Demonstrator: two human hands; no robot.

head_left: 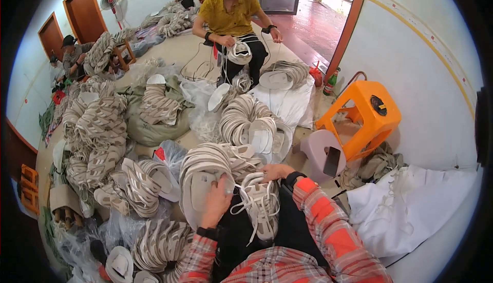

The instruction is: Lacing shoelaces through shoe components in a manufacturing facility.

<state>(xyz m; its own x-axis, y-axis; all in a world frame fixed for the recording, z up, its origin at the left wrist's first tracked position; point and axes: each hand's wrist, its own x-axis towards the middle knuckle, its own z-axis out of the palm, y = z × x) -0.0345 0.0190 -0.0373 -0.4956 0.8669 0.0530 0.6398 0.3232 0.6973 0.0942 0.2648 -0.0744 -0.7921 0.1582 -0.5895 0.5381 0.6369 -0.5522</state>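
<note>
A beige and white shoe upper point(259, 203) lies over my lap, its white laces threaded across the front and loose ends hanging at its left side. My right hand point(277, 172) grips it at the far end, fingers closed on the edge. My left hand point(218, 201) is just left of the upper, in front of a thick nested stack of shoe uppers point(197, 165). Its fingers point away from me and look slightly blurred; whether they pinch a lace or the stack's edge I cannot make out.
Bundles of uppers point(100, 124) pile up on the left, with more point(162, 244) near my left forearm. An orange stool point(370, 103), a mauve stool with a phone point(332, 161) and a white sack point(405, 211) are on the right. A person point(228, 11) sits opposite, handling an upper.
</note>
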